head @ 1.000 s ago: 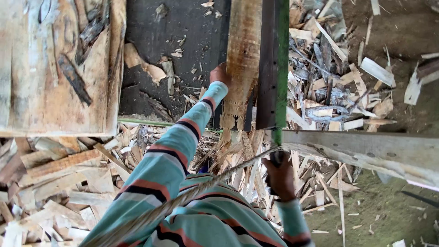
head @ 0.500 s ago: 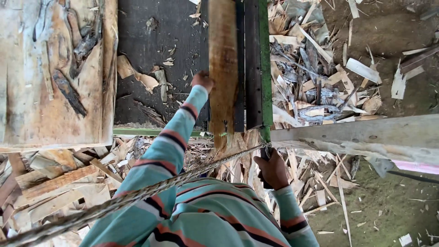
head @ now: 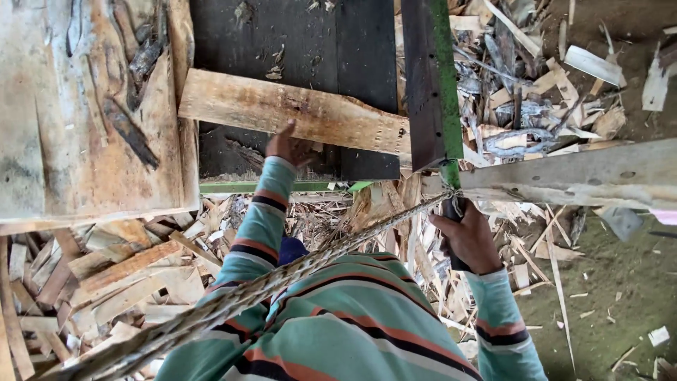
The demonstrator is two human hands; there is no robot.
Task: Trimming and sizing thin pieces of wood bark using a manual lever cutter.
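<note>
Looking down past my striped shirt (head: 352,324), I see my left hand (head: 290,148) stretched out ahead, fingers spread flat and pressing on the near edge of a pale plank (head: 296,113). It grips nothing; the palm just rests on the wood. That plank lies crosswise on a dark bed (head: 303,42), tilted a little so its right end sits lower and reaches the black blade (head: 422,85), touching it or very nearly. A green strip (head: 446,77) runs down the blade's right edge.

My right hand (head: 469,240) is closed in a fist around a dark handle (head: 451,212) just below the blade's lower end. I cannot see the fingertips, but the wrap looks tight. A twisted rope (head: 268,289) runs from the handle area down across my chest toward the lower left corner; the rope is taut and straight.

A grey beam (head: 578,176) crosses to the right of the handle, level with my right hand's knuckles. On the left a big worn slab (head: 84,127) with bark pieces (head: 134,70) on it sits beside the dark bed, its right edge close to the plank's left end. Below the slab and under my arms, wood scraps (head: 106,282) lie in a heap. More splinters (head: 536,106) pile up beyond the blade on the right, and bare earth (head: 620,282) shows at lower right
</note>
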